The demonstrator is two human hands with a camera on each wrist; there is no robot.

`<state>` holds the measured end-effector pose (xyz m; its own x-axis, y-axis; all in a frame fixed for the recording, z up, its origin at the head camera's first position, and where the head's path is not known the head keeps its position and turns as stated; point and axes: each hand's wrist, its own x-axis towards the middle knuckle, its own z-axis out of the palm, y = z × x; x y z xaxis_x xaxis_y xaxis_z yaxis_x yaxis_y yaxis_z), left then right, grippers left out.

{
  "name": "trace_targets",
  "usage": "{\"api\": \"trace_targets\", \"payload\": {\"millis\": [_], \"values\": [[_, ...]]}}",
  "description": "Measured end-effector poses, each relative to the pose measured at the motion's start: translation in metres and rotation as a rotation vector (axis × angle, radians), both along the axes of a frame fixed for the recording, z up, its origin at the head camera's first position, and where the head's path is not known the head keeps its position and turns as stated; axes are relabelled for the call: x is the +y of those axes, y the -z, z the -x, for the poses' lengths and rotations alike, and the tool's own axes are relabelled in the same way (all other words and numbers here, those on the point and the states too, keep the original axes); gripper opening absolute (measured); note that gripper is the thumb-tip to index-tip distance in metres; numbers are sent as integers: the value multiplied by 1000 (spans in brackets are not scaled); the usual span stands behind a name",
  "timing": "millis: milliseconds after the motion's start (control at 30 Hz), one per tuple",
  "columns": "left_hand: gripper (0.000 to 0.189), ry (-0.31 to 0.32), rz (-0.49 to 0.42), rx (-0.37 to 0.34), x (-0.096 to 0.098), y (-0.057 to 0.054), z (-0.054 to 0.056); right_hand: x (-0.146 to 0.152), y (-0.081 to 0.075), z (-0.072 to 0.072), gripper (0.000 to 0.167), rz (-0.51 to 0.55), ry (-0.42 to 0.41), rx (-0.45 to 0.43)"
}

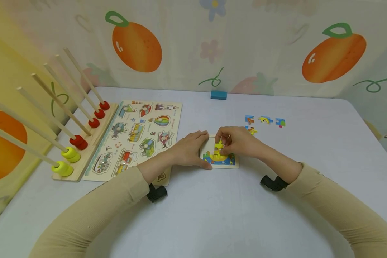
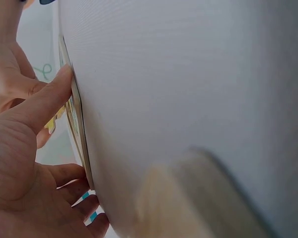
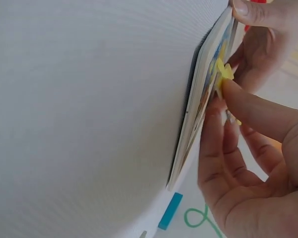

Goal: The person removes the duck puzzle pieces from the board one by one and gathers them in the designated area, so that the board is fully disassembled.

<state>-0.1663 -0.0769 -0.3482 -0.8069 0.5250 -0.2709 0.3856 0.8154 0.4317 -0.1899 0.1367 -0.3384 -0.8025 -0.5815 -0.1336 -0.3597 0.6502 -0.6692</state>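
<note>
Right hand (image 1: 240, 141) pinches yellow jigsaw piece (image 3: 225, 72) between fingers, likely light, stiff, best edge-held; left hand (image 1: 187, 148), fingers spread, braces puzzle tray (image 1: 225, 167) beneath.

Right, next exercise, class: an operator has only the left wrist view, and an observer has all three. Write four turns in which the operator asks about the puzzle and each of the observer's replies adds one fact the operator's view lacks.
Operator: From the left wrist I see the puzzle board edge-on, with the left hand at it. Is its picture complete?
Observer: No. In the head view, its far left part shows pale, with no picture there.
Operator: Are there any loose pieces out of my sight?
Observer: Yes. The head view shows at least four puzzle pieces lying on the table beyond the right hand.
</note>
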Motion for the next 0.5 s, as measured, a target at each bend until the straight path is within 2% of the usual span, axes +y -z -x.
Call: {"api": "trace_targets", "payload": {"millis": [233,500], "values": [[106,3,8,1,1,0,0,0,-3,0,21,18,-5,9],[106,7,5,1,0,2,1,0,-4,2,15,13,20,-40]]}}
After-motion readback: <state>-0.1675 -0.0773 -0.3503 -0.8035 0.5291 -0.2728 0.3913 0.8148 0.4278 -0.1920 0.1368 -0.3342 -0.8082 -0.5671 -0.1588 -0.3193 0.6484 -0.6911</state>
